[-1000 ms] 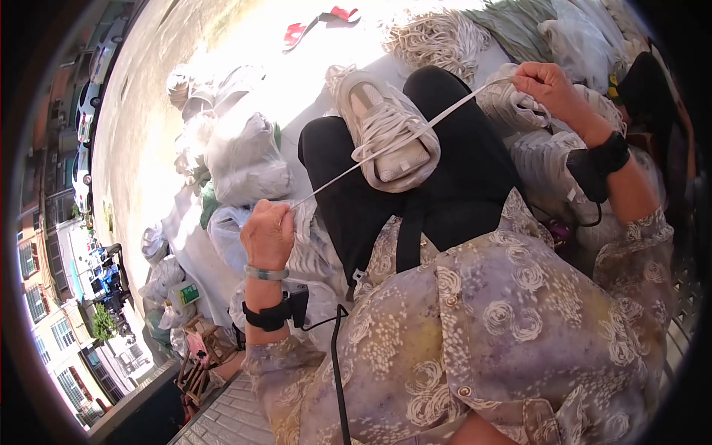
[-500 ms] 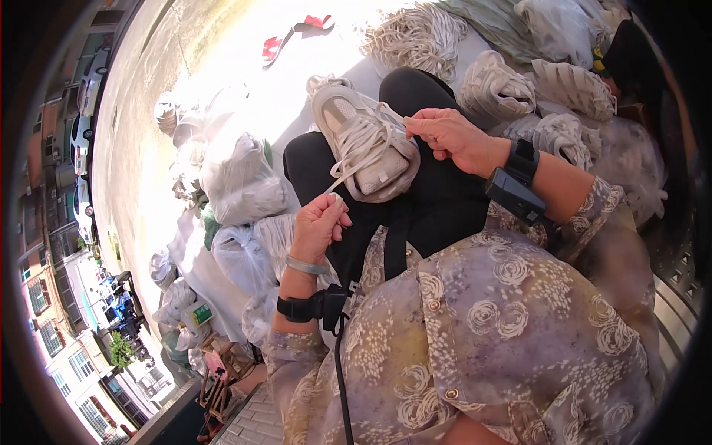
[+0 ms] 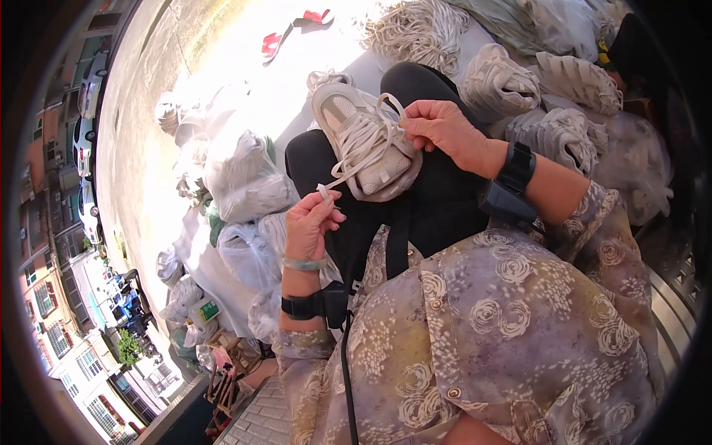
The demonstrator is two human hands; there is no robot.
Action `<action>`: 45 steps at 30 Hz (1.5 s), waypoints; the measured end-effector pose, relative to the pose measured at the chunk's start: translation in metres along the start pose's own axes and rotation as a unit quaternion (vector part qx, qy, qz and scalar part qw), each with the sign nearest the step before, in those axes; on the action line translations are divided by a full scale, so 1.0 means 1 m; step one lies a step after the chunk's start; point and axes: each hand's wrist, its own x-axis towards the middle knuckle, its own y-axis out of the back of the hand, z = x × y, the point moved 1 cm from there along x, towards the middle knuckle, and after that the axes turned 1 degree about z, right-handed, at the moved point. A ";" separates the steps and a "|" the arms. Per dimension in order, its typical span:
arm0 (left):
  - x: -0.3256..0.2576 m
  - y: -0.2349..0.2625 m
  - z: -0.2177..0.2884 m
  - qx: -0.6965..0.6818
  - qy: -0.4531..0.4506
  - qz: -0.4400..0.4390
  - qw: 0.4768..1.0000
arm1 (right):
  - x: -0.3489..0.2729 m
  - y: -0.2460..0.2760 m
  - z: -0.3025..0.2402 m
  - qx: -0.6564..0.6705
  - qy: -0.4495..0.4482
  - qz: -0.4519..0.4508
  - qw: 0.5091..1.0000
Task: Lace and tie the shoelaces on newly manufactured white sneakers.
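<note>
A whitish-grey sneaker (image 3: 363, 141) rests on my lap between my black-trousered knees, its pale laces criss-crossing loosely over the tongue. Between thumb and fingers, my left hand (image 3: 311, 222) pinches one end of the shoelace (image 3: 343, 176), drawn out to the near left of the shoe. At the shoe's right side my right hand (image 3: 445, 132) pinches another stretch of lace, which bows up in a small loop above the fingertips. Both hands stay off the shoe's sole.
A heap of loose pale laces (image 3: 423, 37) lies at the far side. Bundled whitish laces (image 3: 500, 81) are stacked to the right. Clear plastic bags (image 3: 248, 178) with pale contents stand on the left. A red and black strip (image 3: 293, 33) lies on the bright ground. A wooden chair (image 3: 230, 378) is lower left.
My left hand has shifted slightly left, and the lace end now sticks up above its fingers. By my right hand the lace has slackened into a raised loop.
</note>
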 end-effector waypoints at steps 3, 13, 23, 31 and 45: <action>0.002 0.003 -0.008 0.050 -0.034 0.061 0.996 | 0.000 -0.002 0.003 -0.049 0.033 -0.024 0.998; 0.002 -0.001 -0.012 0.021 -0.038 0.064 0.997 | 0.002 -0.006 -0.001 -0.078 0.098 -0.016 0.992; 0.004 0.000 -0.016 -0.093 -0.008 -0.020 0.995 | 0.006 -0.004 -0.007 -0.393 0.338 0.007 0.855; 0.004 -0.007 -0.017 -0.073 -0.041 -0.030 0.996 | 0.007 -0.007 0.001 -0.431 0.317 -0.017 0.845; 0.026 -0.019 -0.024 -0.051 -0.145 0.050 0.987 | -0.011 -0.074 -0.020 -0.682 0.427 -0.241 0.542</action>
